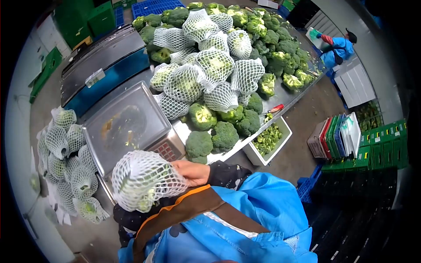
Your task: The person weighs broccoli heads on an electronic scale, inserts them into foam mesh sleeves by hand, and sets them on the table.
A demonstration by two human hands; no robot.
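A broccoli head in a white foam net (pixel 147 179) is held up close to my body, in front of the scale. My right hand (pixel 191 172) is closed on the right end of this net. My left sleeve (pixel 125 219) runs up beneath the netted broccoli, which hides my left hand and its fingers. Just beyond lies the steel scale pan (pixel 127 125), with small green scraps on it. Bare broccoli heads (pixel 199 144) sit on the table beside the scale, near my right hand. Behind them is a heap of netted broccoli (pixel 215 65).
More bare broccoli (pixel 283 55) covers the table's far right. A red-handled knife (pixel 276 108) lies at the table edge, above a white bin of trimmings (pixel 269 140). Netted broccoli (pixel 72 162) is piled at left. A co-worker in blue (pixel 337 48) stands near stacked green crates (pixel 386 144).
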